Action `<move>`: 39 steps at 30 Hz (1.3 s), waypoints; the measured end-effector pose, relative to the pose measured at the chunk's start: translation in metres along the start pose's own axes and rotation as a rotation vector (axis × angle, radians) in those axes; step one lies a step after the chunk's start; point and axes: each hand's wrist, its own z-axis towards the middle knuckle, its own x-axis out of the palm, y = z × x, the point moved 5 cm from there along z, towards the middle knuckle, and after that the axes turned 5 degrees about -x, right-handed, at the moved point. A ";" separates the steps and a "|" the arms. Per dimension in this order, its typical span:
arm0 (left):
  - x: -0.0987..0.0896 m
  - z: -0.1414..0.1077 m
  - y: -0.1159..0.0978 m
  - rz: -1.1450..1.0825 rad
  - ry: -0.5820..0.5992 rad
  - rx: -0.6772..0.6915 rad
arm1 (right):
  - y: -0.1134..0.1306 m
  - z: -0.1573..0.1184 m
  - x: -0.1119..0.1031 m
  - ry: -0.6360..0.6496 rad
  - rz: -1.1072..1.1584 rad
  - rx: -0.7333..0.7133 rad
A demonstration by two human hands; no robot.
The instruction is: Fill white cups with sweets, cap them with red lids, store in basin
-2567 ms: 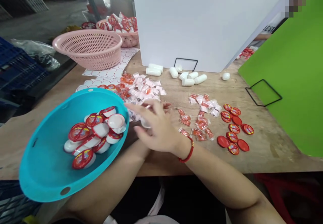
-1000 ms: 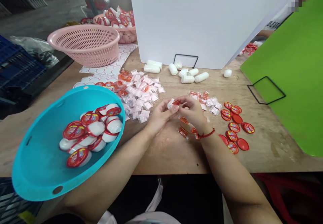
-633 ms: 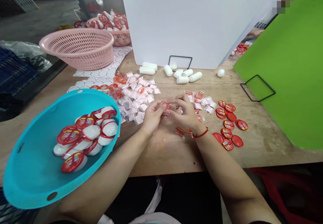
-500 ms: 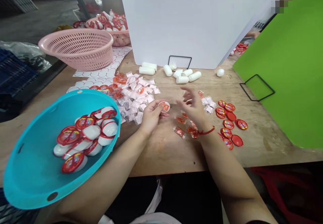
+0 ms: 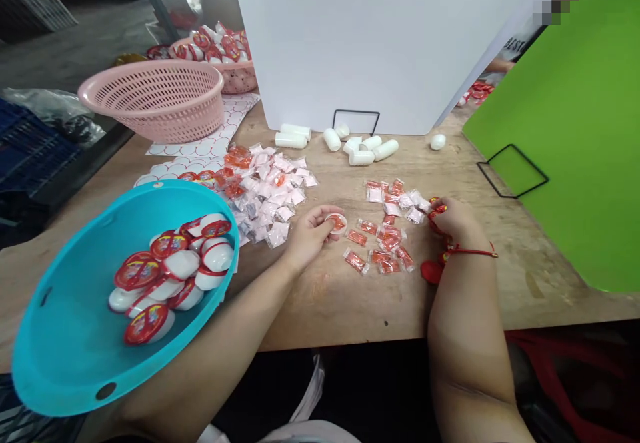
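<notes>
My left hand (image 5: pixel 311 235) is closed on a small white cup (image 5: pixel 338 224), and something orange-red shows inside its rim. Over at the right, my right hand (image 5: pixel 453 220) reaches down onto the red lids (image 5: pixel 431 272); its fingertips touch one at the pile's far end, and the hand and wrist cover most of the others. Between my hands lie orange-red packets (image 5: pixel 389 236), with small white packets (image 5: pixel 391 209) behind them. A heap of pale pink packets (image 5: pixel 273 190) spreads out behind and left of my left hand.
At the left, a blue basin (image 5: pixel 65 323) holds red-and-white capsules (image 5: pixel 181 264). A pink basket (image 5: pixel 165 123) stands behind it. White cup stacks (image 5: pixel 361 157) lie before a white board (image 5: pixel 345 43). A green board (image 5: pixel 575 163) stands at the right. A person's arm shows behind the boards.
My right hand has moved right, from the packets to the red lids, uncovering the packets. My left hand has shifted slightly right and nearer to me with the cup.
</notes>
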 end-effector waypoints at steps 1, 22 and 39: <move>-0.001 0.000 0.000 -0.001 -0.004 0.002 | 0.001 0.000 0.001 0.019 -0.005 0.026; -0.004 0.001 0.000 -0.109 -0.018 -0.024 | 0.168 -0.087 0.021 -0.035 0.801 -1.169; -0.006 -0.001 -0.002 0.032 -0.021 0.066 | 0.173 -0.099 0.046 -0.098 0.515 -1.345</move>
